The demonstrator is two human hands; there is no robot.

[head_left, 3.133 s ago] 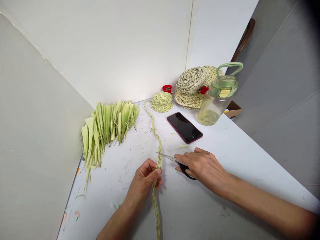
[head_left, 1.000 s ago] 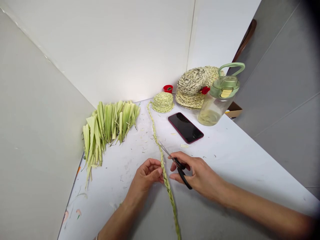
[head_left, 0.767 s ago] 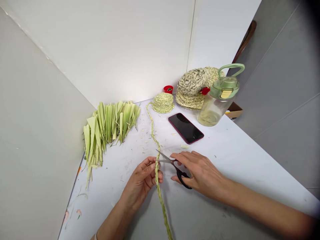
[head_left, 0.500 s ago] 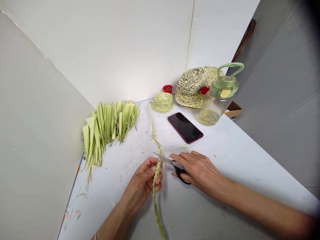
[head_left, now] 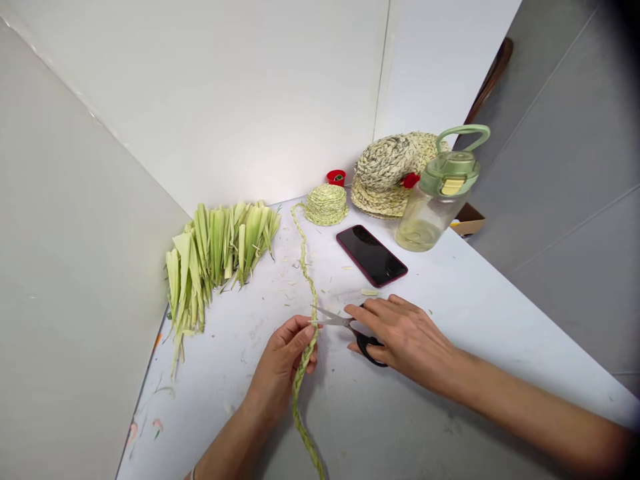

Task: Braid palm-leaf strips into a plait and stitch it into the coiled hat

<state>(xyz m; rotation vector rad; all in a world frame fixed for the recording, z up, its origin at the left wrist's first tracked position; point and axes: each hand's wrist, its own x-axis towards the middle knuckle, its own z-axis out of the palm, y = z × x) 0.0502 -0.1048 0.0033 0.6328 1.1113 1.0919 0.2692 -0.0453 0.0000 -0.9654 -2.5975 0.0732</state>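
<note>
A long green braided cord (head_left: 299,393) runs from a small coiled woven piece (head_left: 326,205) at the back of the table down past the bottom edge of the view. My left hand (head_left: 286,353) pinches the cord near its middle, thumb on top. In my right hand (head_left: 403,337) is a pair of scissors (head_left: 369,343) with black handles, fingers through the loops. The blades are parted and lie at the cord, just above my left fingertips. Whether they touch it I cannot tell.
Pale green husk strips (head_left: 220,247) lie in a pile at the left. Right of the cord is a phone (head_left: 373,255), with a water bottle (head_left: 433,207) beyond it. Woven hats (head_left: 383,167) and a red cup (head_left: 336,177) stand by the wall. Small scraps dot the white table (head_left: 240,400).
My left hand and the cord have shifted slightly left, and the cord's lower part swings left. The scissors stay parted at the cord, my right hand a little further right.
</note>
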